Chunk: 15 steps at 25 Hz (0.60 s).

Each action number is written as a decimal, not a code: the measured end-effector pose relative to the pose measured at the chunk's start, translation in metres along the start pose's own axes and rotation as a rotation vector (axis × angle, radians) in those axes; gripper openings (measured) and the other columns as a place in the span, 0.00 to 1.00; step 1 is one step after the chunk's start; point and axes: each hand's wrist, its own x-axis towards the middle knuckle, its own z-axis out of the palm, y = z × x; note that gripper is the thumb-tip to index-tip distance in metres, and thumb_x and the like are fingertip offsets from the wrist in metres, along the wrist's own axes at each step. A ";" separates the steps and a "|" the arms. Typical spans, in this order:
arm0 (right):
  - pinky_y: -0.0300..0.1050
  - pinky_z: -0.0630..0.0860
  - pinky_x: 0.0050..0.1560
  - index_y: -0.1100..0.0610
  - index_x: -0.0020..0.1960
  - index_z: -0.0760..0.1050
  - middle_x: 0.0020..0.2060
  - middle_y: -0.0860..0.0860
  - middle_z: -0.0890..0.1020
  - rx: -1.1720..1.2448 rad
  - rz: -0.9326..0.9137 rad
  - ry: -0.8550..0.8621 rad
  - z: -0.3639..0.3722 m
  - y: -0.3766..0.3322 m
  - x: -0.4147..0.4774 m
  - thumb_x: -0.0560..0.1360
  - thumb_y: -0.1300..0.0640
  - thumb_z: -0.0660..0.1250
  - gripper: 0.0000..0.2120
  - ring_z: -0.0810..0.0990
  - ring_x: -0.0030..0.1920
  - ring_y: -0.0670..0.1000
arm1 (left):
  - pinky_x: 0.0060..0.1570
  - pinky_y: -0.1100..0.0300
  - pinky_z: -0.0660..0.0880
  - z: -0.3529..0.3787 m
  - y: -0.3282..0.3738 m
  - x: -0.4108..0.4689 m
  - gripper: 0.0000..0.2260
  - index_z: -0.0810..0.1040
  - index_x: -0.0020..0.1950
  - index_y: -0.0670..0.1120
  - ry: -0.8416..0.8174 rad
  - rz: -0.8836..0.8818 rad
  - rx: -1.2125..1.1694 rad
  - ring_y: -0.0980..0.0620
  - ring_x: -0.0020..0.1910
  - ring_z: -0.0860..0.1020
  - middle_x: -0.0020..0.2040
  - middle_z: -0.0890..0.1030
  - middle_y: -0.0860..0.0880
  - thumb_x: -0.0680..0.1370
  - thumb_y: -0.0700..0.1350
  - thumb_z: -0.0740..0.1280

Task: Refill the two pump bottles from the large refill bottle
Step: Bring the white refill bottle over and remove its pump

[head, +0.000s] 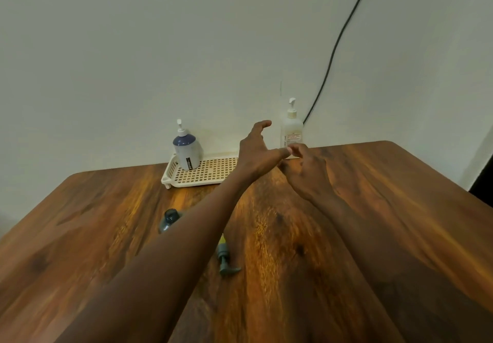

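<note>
A grey pump bottle with a dark blue shoulder [186,150] stands upright at the left end of a cream perforated tray [202,174]. A pale translucent pump bottle [291,130] stands at the tray's right end by the wall. My left hand [257,153] is stretched out in front of the pale bottle, fingers spread, holding nothing. My right hand [306,169] hovers just right of it, fingers loosely curled and empty. A dark bottle [169,220] lies on the table, mostly hidden under my left forearm. A loose grey pump head [225,258] lies nearer me.
The wooden table [386,209] runs up to a white wall. A black cable [338,41] hangs down the wall behind the pale bottle. A dark object shows at the far right edge.
</note>
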 end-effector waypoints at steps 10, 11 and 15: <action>0.54 0.77 0.62 0.46 0.77 0.61 0.75 0.51 0.70 0.270 0.397 0.076 0.023 0.076 0.105 0.77 0.36 0.67 0.34 0.76 0.69 0.58 | 0.69 0.44 0.70 0.075 -0.046 0.114 0.33 0.63 0.80 0.53 -0.066 -0.273 -0.271 0.41 0.74 0.70 0.79 0.67 0.46 0.79 0.61 0.68; 0.53 0.77 0.62 0.47 0.78 0.59 0.76 0.51 0.69 0.294 0.416 0.051 0.025 0.081 0.112 0.78 0.38 0.67 0.34 0.75 0.70 0.58 | 0.70 0.43 0.69 0.080 -0.049 0.123 0.32 0.62 0.80 0.53 -0.070 -0.284 -0.290 0.41 0.74 0.71 0.80 0.67 0.46 0.80 0.61 0.67; 0.47 0.74 0.58 0.50 0.79 0.59 0.76 0.52 0.70 0.384 0.395 -0.022 0.030 0.095 0.138 0.80 0.39 0.65 0.33 0.74 0.71 0.58 | 0.72 0.37 0.68 0.098 -0.052 0.143 0.30 0.60 0.81 0.51 -0.141 -0.295 -0.341 0.40 0.73 0.71 0.78 0.69 0.46 0.82 0.59 0.63</action>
